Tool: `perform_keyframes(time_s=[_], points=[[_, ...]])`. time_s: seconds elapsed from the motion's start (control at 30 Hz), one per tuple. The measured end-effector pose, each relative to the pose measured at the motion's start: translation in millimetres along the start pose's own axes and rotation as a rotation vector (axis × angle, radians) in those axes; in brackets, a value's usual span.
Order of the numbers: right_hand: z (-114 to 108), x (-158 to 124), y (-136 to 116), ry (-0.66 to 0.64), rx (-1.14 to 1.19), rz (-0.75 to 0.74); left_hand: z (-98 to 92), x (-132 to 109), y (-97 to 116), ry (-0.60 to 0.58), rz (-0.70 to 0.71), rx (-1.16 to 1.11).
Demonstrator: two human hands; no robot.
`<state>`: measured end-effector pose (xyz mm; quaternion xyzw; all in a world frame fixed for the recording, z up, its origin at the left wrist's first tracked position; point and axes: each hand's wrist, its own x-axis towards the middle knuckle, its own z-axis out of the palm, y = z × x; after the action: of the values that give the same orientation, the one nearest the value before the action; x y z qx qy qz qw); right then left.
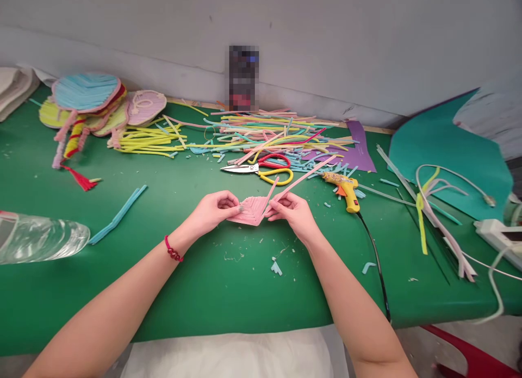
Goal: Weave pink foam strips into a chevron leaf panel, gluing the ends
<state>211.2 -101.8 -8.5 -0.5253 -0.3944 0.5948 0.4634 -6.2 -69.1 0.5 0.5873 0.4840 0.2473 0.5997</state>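
Pinched between the thumb and fingers of my left hand (218,208) is the left side of a pink panel (250,210) made of pipe cleaners laid in V-shaped rows. At the panel's right edge, my right hand (289,210) grips a loose pink pipe cleaner (308,175), whose long end points up and to the right. A shorter pink end stands up from the panel beside it. Just beyond my hands lie scissors (261,169) with one red and one yellow handle. The yellow glue gun (345,190) rests on its side to the right.
Many coloured pipe cleaners (269,133) are heaped at the back. Finished fan shapes (87,92) lie at back left, near a plastic bottle (44,239) and blue pipe cleaners (118,215). A black cord (377,258) runs off the front edge; a power strip (499,236) sits far right.
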Motion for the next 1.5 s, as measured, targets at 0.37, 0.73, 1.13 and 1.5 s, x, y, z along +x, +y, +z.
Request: perform_keyframes(time_s=[0.37,0.73,1.13,1.5], points=[[-3,3,9,0.114,-0.2,-0.012,3.2,-3,-7,-0.016,0.064,0.183],[-9,4,11,0.162,-0.517,-0.188,8.6,-10,-1,0.155,0.345,0.643],[-32,8,8,-0.145,-0.911,-0.48,27.9,-10,-16,-0.047,0.615,0.816],[-36,12,8,-0.119,-0.954,-0.5,25.7,-9,-11,-0.079,0.625,0.785]])
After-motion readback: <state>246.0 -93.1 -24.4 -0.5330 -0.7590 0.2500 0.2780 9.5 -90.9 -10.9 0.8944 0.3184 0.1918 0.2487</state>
